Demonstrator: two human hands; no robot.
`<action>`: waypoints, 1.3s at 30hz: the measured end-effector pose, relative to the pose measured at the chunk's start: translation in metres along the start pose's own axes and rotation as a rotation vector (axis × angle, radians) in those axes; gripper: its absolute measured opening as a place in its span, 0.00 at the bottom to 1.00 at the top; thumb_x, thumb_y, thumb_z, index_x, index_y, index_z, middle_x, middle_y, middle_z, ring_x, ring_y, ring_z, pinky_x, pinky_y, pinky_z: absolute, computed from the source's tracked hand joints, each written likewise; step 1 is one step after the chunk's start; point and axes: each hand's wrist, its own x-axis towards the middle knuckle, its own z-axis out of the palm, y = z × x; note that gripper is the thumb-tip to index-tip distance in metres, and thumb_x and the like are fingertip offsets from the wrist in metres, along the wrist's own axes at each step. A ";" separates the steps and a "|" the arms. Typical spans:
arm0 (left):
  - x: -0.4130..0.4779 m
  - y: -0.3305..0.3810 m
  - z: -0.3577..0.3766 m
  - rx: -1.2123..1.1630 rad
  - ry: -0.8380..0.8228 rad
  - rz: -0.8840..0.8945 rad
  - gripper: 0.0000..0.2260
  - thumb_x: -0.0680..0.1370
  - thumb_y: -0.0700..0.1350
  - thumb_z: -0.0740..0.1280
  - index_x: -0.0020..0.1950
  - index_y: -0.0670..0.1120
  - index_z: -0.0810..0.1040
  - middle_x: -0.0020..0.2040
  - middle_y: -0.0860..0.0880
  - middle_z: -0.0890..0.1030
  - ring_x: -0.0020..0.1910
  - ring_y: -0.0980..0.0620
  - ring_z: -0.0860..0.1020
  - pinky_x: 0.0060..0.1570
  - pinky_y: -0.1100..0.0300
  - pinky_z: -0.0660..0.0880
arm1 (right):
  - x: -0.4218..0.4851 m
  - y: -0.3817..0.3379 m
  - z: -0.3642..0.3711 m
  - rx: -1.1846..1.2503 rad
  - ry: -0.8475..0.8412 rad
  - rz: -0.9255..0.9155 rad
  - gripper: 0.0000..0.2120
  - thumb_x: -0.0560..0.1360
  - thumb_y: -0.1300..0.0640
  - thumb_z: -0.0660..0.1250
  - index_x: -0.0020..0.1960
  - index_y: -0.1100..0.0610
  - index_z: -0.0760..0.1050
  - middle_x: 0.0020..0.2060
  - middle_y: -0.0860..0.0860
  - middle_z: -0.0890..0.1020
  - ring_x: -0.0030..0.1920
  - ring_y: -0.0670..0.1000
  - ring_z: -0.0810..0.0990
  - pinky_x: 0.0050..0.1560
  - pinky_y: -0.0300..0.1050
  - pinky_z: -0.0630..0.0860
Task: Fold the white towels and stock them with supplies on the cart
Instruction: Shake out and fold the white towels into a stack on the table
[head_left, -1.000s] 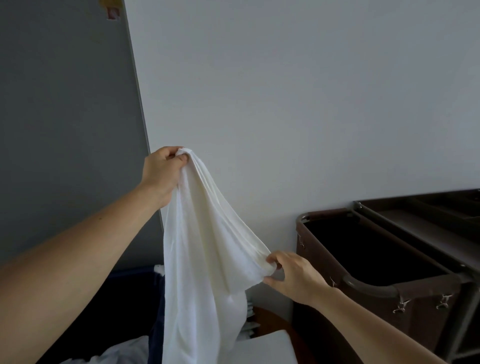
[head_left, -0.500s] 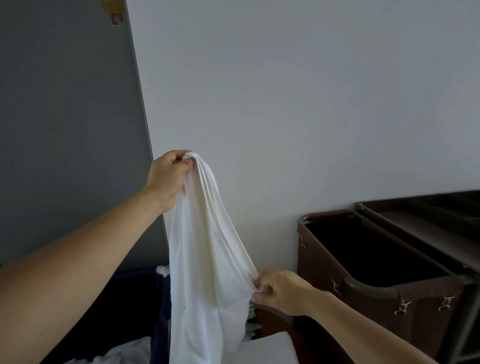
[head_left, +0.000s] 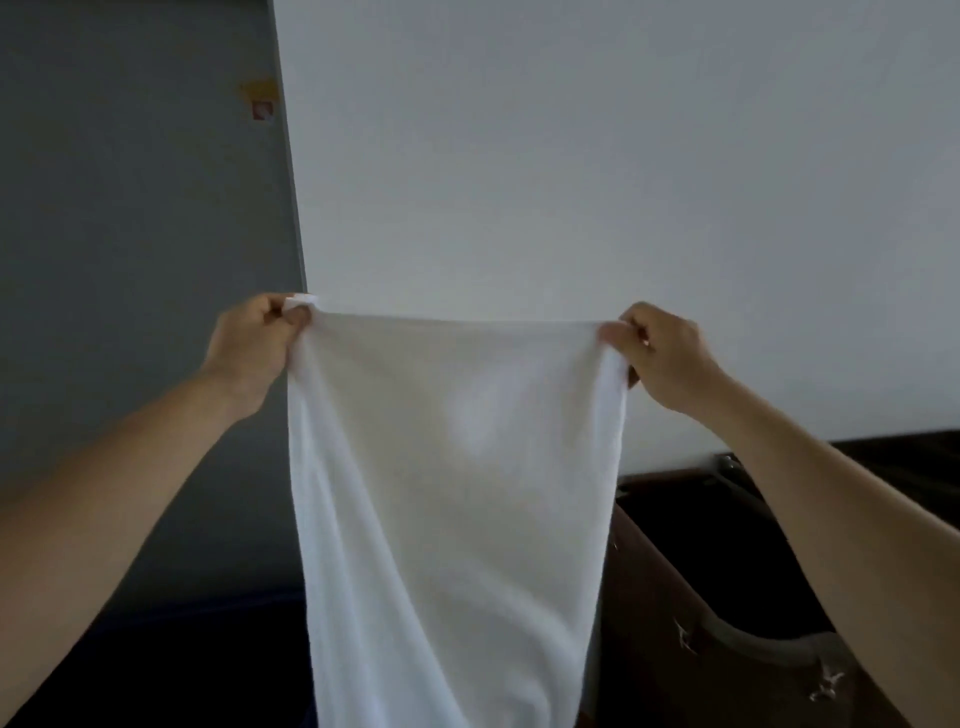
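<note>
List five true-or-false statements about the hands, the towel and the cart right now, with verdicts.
1. The left hand and the right hand each grip a top corner of the white towel. True.
2. The towel is bunched in one fist. False: its top edge is stretched between both hands.
3. The towel's lower part hangs down out of the picture. True.
4. The towel is already folded small. False: it hangs spread open in the air.
5. A brown cart stands at the right, below the right arm. True.
</note>
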 end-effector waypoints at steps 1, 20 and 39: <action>0.007 0.003 -0.006 0.040 0.005 0.019 0.06 0.79 0.49 0.68 0.42 0.55 0.80 0.39 0.59 0.81 0.36 0.60 0.77 0.42 0.59 0.74 | 0.013 -0.013 -0.005 0.010 0.049 -0.020 0.17 0.75 0.36 0.58 0.39 0.48 0.70 0.27 0.44 0.80 0.34 0.49 0.81 0.37 0.46 0.74; -0.004 0.025 -0.004 -0.218 -0.152 -0.272 0.07 0.83 0.39 0.62 0.46 0.45 0.75 0.42 0.48 0.76 0.38 0.53 0.76 0.24 0.60 0.78 | 0.033 -0.055 -0.032 0.171 -0.162 0.190 0.10 0.82 0.50 0.62 0.46 0.56 0.71 0.43 0.56 0.77 0.27 0.55 0.84 0.22 0.43 0.72; -0.008 -0.008 0.006 -0.034 0.073 -0.057 0.05 0.82 0.44 0.64 0.53 0.43 0.75 0.46 0.51 0.75 0.39 0.52 0.77 0.28 0.60 0.80 | 0.015 -0.046 -0.010 0.081 0.071 0.109 0.11 0.81 0.49 0.60 0.41 0.50 0.66 0.32 0.52 0.78 0.21 0.46 0.78 0.27 0.42 0.72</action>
